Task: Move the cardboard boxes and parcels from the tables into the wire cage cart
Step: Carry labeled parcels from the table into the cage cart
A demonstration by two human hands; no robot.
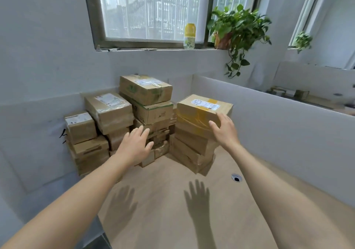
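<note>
Several cardboard boxes are stacked in the far corner of a light wooden table [172,200]. The right stack is topped by a box with yellow tape and a white label [199,110]. My right hand [223,128] is open with spread fingers, at that box's front right corner. My left hand [137,143] is open too, hovering before the low middle boxes [157,143]. A tall middle stack carries a labelled box [145,89]. Left of it lie a tilted box [109,110] and a small box [79,126]. No wire cage cart is in view.
White partition walls [278,125] close the table on the left, back and right. A cable hole [236,177] sits in the tabletop at right. On the window sill stand a yellow bottle [189,35] and a trailing plant [236,29]. More boxes [301,94] lie beyond the right partition.
</note>
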